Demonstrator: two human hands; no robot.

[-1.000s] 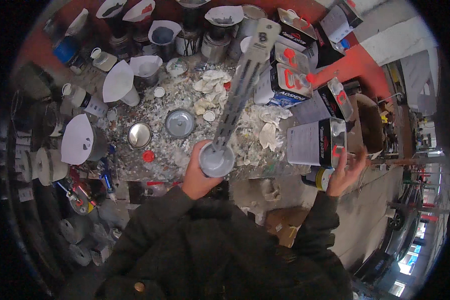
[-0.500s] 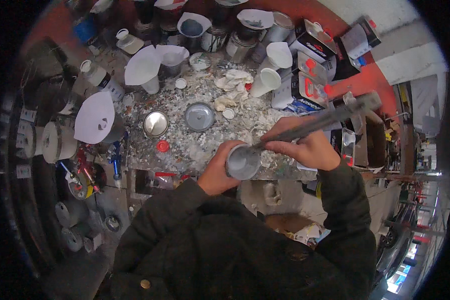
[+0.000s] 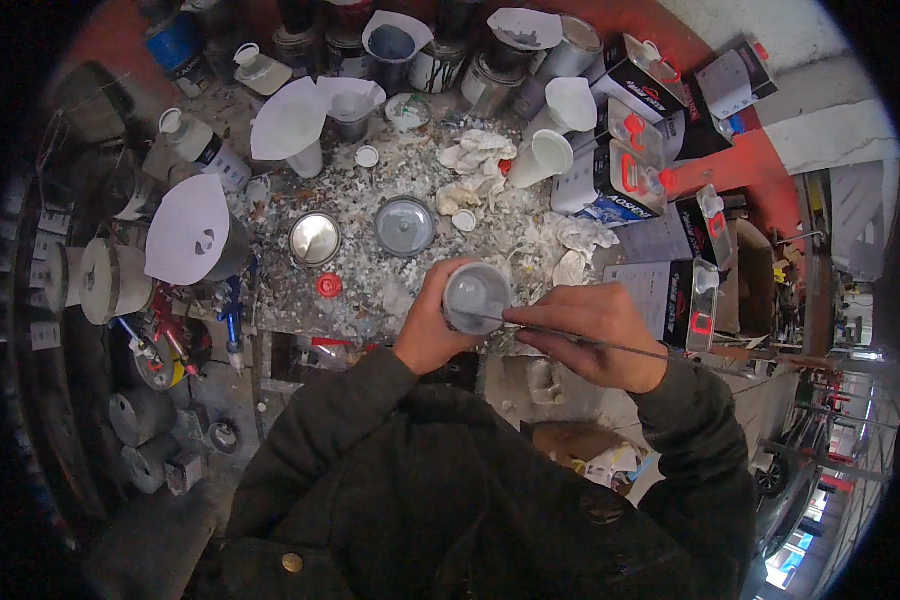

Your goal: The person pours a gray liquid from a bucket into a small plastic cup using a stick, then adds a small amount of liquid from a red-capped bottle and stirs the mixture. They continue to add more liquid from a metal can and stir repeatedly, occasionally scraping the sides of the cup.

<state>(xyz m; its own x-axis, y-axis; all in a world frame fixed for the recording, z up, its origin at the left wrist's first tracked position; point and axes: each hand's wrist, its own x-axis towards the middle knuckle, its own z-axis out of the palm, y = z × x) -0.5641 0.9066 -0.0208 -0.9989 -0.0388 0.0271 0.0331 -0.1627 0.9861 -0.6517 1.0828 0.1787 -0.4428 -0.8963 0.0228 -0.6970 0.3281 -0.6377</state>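
Note:
My left hand (image 3: 433, 325) is wrapped round a translucent plastic cup (image 3: 490, 275) with a pale grey coating or liquid inside. A long, thin, flat mixing stick (image 3: 485, 318) is pinched in my right hand (image 3: 605, 335). Its tip reaches into the cup, and its narrow edge now faces me; its other end runs out past my right wrist. Both hands are over the front edge of the paint-spattered bench (image 3: 360, 300). Beyond the cup lie a round grey lid (image 3: 405, 226), a shiny metal lid (image 3: 315, 240) and a red cap (image 3: 329, 285).
Crumpled white rags (image 3: 478, 165) and a pale cup (image 3: 542, 160) lie farther back. Rectangular solvent cans (image 3: 610, 180) crowd the right side. Paper strainers (image 3: 192, 230) sit in cups at left and back. A blue spray gun (image 3: 233, 325) hangs at the left front.
The stick has turned from its broad face to its edge, and its outer end has swung down toward me. My right hand has shifted slightly left and nearer; the cup has moved slightly away.

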